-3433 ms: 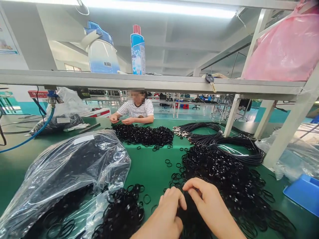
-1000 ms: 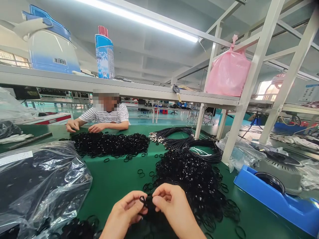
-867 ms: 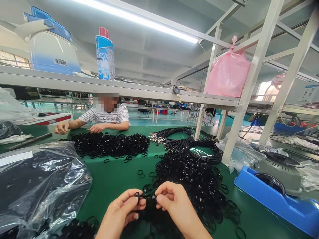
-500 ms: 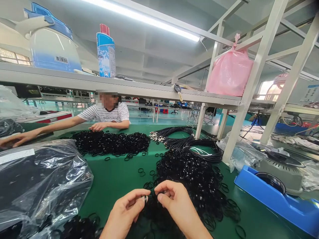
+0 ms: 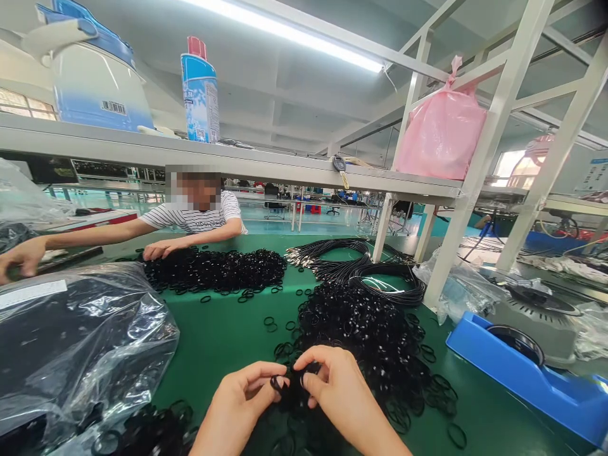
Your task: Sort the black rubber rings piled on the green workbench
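Note:
Between the thumb and forefinger of my left hand a small black ring is pinched. My right hand is closed just beside it, thumb against fingers, on a black ring partly hidden by the fingertips. The two hands are a small gap apart. Beyond and right of them spreads a large pile of black rings on the green table mat. A smaller heap of dark rings lies at the lower left, by my left forearm.
A clear bag of black items fills the left side. Across the table a person in a striped shirt touches another ring pile. Coiled black cables, a shelf post and a blue tape dispenser stand to the right.
The ring in my left hand now shows turned more toward the camera. My hands stay almost in place. The other person leans left, with both hands shifted left.

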`<action>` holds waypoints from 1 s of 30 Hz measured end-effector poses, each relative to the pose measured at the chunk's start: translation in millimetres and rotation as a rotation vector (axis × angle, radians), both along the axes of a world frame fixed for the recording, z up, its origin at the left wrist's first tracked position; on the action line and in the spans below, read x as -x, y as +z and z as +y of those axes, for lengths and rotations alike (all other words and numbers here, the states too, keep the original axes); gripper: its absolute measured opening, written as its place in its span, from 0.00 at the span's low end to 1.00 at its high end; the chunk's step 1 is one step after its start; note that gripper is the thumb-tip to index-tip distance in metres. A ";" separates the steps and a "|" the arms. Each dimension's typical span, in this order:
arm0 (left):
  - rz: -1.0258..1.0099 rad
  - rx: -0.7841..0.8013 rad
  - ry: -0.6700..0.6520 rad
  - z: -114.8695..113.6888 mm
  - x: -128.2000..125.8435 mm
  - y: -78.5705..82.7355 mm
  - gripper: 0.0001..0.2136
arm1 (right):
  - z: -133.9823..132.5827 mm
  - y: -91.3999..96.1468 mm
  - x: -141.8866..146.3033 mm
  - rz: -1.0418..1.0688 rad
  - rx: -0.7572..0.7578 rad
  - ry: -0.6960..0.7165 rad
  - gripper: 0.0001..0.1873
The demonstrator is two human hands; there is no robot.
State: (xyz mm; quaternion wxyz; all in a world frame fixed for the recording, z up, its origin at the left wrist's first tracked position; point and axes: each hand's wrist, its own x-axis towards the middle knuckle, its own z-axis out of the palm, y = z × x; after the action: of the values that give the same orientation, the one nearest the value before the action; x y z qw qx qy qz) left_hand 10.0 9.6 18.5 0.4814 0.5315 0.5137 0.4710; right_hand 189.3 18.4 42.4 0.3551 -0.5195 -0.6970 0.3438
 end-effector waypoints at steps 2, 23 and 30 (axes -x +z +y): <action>0.199 -0.031 0.003 -1.0 2.3 2.8 0.10 | -1.7 1.4 1.4 -0.006 0.021 -0.016 0.11; 0.165 -0.015 -0.199 -12.5 0.2 16.5 0.25 | -12.7 -6.2 16.9 -0.009 -0.136 0.177 0.15; 0.423 -0.040 -0.231 -14.3 17.2 30.2 0.24 | -6.0 -10.3 6.3 -0.138 -0.240 0.119 0.20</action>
State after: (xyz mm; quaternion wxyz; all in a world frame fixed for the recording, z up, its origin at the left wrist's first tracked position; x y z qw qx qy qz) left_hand -7.2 -4.8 48.6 0.4032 0.6828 0.5297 0.3011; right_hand 182.9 12.3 32.1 0.3448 -0.4534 -0.7855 0.2421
